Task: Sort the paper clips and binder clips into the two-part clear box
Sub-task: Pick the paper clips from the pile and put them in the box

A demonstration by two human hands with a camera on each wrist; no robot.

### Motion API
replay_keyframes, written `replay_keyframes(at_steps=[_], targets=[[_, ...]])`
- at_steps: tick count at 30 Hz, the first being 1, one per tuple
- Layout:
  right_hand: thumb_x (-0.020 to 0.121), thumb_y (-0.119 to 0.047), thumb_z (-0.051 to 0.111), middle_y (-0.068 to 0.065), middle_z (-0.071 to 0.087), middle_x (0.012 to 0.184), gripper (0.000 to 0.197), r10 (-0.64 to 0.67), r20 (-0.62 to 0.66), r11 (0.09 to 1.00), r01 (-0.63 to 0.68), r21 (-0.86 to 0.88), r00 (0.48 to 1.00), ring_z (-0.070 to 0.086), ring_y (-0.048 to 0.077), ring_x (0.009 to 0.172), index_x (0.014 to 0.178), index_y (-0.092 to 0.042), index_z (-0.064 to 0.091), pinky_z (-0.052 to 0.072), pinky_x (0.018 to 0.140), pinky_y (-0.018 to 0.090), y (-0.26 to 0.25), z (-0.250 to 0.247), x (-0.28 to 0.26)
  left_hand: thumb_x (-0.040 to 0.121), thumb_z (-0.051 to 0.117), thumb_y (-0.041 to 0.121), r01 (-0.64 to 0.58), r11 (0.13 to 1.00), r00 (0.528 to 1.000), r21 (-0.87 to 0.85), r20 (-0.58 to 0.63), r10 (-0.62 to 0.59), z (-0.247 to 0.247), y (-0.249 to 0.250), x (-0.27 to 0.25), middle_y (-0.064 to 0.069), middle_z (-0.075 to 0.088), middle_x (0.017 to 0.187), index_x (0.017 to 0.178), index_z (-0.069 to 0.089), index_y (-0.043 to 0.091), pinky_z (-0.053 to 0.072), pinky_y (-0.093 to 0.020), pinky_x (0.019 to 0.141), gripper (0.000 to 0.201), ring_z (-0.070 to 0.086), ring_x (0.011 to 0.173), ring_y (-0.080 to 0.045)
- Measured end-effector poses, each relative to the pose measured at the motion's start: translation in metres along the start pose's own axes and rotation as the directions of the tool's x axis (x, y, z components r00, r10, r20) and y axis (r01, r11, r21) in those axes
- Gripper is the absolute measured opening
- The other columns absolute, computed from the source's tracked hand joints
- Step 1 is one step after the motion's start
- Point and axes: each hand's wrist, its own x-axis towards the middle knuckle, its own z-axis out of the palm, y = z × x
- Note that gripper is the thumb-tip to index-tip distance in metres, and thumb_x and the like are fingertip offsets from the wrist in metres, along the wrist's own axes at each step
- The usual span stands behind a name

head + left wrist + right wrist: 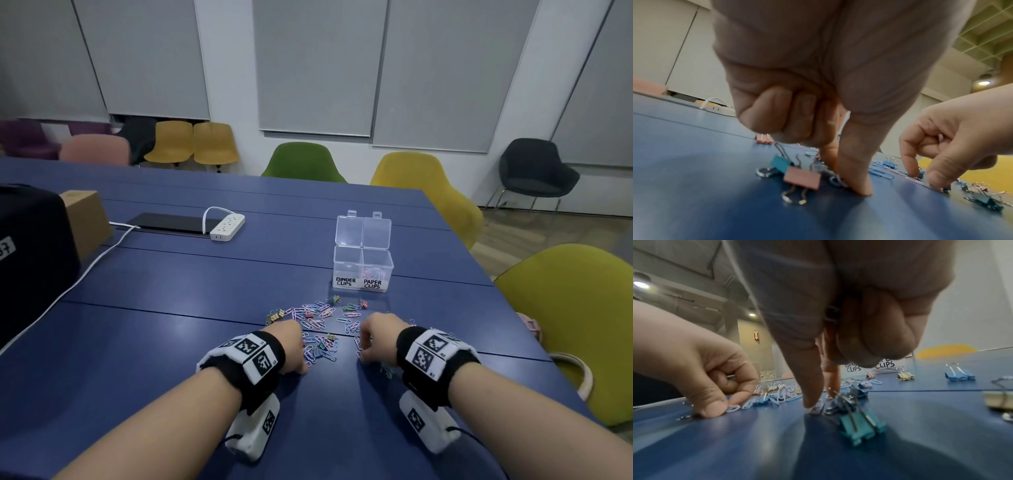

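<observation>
The two-part clear box stands open, labelled BINDER CLIPS on the left and PAPER CLIPS on the right; pink paper clips lie in the right part. In front of it is a scatter of clips. My left hand has thumb and forefinger down on the table, pinching a paper clip beside a pink binder clip. My right hand pinches a flat paper clip next to a teal binder clip. On both hands the other fingers are curled.
The blue table also carries a white power strip with its cable, a black case and a cardboard box at the left. Chairs stand along the far and right edges.
</observation>
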Motion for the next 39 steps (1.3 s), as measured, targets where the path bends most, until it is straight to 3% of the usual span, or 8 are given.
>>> replay_keyframes(at_steps=[10,15,23,30,33,35,37,39], targets=[[0.075,-0.027,0.074,0.006,0.065,0.107,0.027,0.046,-0.03,0.998,-0.047,-0.049,0.999,0.062,0.025,0.09,0.089,-0.018,0.052,0.05,0.074,0.03,0.0,-0.003,0.021,0.08,0.065,0.028,0.018,1.0,0.999,0.003,0.028,-0.018,0.003,-0.002,0.006,0.003,0.049,0.059,0.061,0.045,0.016,0.051,-0.03,0.075,0.03,0.054,0.072,-0.022],[0.08,-0.022,0.072,0.006,0.065,0.116,0.018,0.04,0.03,0.995,-0.037,-0.098,0.999,0.064,0.026,0.103,0.096,-0.017,0.066,0.054,0.089,0.034,-0.006,-0.005,0.032,0.08,0.066,0.029,0.032,0.999,0.999,0.012,0.037,-0.033,0.0,0.001,0.006,0.003,0.05,0.059,0.064,0.048,0.016,0.051,-0.029,0.074,0.028,0.055,0.072,-0.022],[0.084,-0.004,0.053,0.009,0.065,0.115,0.028,0.06,-0.069,0.982,-0.071,-0.173,0.996,0.065,0.031,0.099,0.107,-0.015,0.066,0.054,0.087,0.036,-0.008,0.007,0.036,0.082,0.062,0.036,0.077,0.991,0.996,0.111,0.043,-0.082,0.001,0.006,0.004,0.003,0.048,0.063,0.066,0.046,0.015,0.051,-0.03,0.083,0.031,0.054,0.077,-0.021],[0.082,-0.014,0.061,0.014,0.067,0.106,0.022,0.072,0.017,0.974,-0.067,-0.215,0.997,0.067,0.033,0.094,0.103,-0.007,0.062,0.056,0.084,0.038,-0.014,0.007,0.036,0.08,0.067,0.031,0.052,0.999,0.998,-0.011,-0.044,-0.052,0.004,0.003,-0.003,-0.003,0.058,0.08,0.084,0.057,0.014,0.055,-0.034,0.083,0.02,0.056,0.076,-0.022],[0.082,-0.023,0.063,0.011,0.066,0.087,0.016,0.061,0.076,0.961,-0.038,-0.274,0.995,0.064,0.029,0.081,0.08,-0.009,0.057,0.057,0.078,0.035,-0.016,0.007,0.033,0.084,0.065,0.029,0.027,0.981,0.996,-0.194,-0.073,-0.042,-0.002,-0.001,-0.009,-0.005,0.056,0.074,0.083,0.059,0.013,0.052,-0.03,0.071,0.016,0.054,0.07,-0.023],[0.082,-0.026,0.062,0.005,0.056,0.069,0.026,0.047,0.075,0.957,-0.023,-0.289,0.996,0.058,0.026,0.072,0.065,-0.012,0.049,0.053,0.069,0.032,-0.016,0.011,0.031,0.088,0.061,0.027,0.001,0.845,0.997,-0.534,-0.069,-0.045,-0.004,-0.006,-0.01,-0.005,0.05,0.068,0.082,0.056,0.013,0.042,-0.025,0.058,0.016,0.047,0.058,-0.021],[0.086,-0.027,0.06,0.002,0.05,0.066,0.025,0.047,0.1,0.961,-0.018,-0.275,0.994,0.054,0.025,0.072,0.069,-0.012,0.048,0.047,0.065,0.03,-0.019,0.013,0.025,0.092,0.057,0.02,0.005,0.368,1.0,-0.93,-0.005,-0.027,-0.006,-0.013,-0.011,-0.002,0.041,0.062,0.082,0.052,0.01,0.032,-0.019,0.045,0.015,0.041,0.047,-0.013],[0.088,-0.027,0.057,0.004,0.051,0.072,0.024,0.06,0.123,0.968,-0.027,-0.251,0.991,0.052,0.025,0.074,0.073,-0.011,0.048,0.045,0.065,0.029,-0.022,0.012,0.019,0.095,0.054,0.014,0.037,-0.144,0.999,-0.989,0.033,0.027,-0.011,-0.018,-0.013,-0.001,0.045,0.066,0.081,0.053,0.008,0.039,-0.017,0.04,0.015,0.042,0.054,-0.009]])
